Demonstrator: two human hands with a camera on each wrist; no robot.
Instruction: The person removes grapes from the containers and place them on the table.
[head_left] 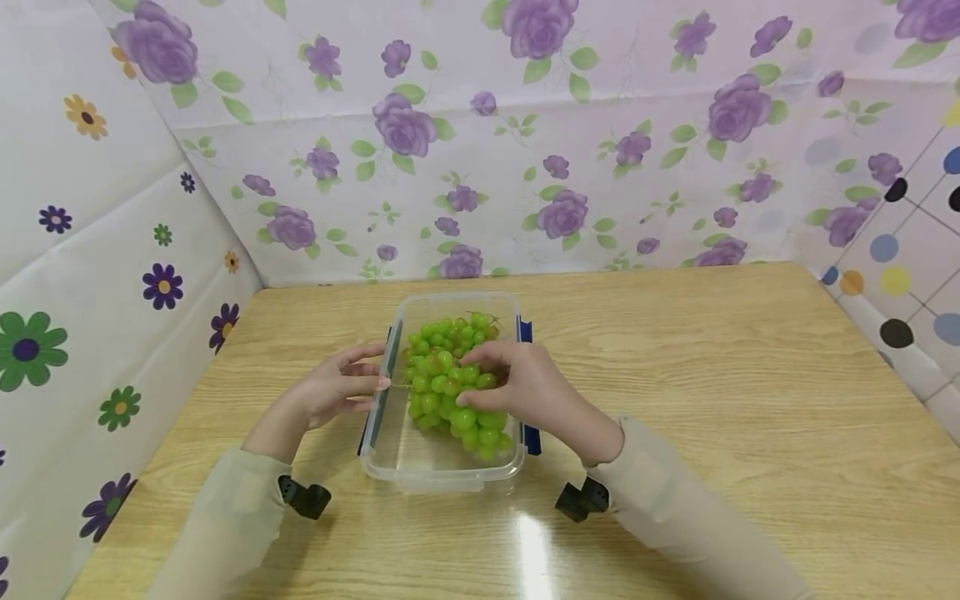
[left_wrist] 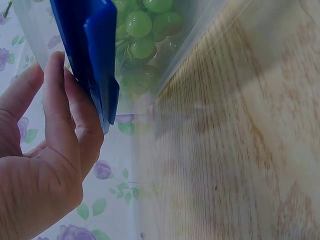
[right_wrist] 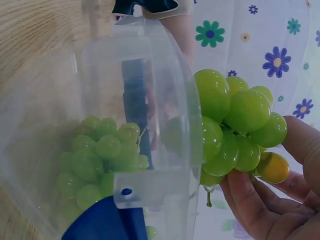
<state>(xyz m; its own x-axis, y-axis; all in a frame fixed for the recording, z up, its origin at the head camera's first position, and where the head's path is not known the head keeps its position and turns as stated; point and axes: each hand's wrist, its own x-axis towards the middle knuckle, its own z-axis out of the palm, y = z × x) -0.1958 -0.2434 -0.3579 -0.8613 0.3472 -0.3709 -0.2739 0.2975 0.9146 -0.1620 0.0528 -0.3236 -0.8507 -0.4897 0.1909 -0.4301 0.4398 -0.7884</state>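
Hold the grapes (head_left: pixel 441 385) gently in the curled right hand (head_left: pixel 536 385) over the box (head_left: pixel 405 472), steadying its left side with the loosely spread left hand (head_left: pixel 330 392).

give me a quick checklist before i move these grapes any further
1. Box flat on the table: ok.
2. Box open on top: ok, no lid covers it.
3. Bunch in the right hand: ok, held between the fingers.
4. Left hand at the box: ok, its fingers touch the side.
5. Held bunch's stems free of the other grapes: cannot tell, fruit hides them.
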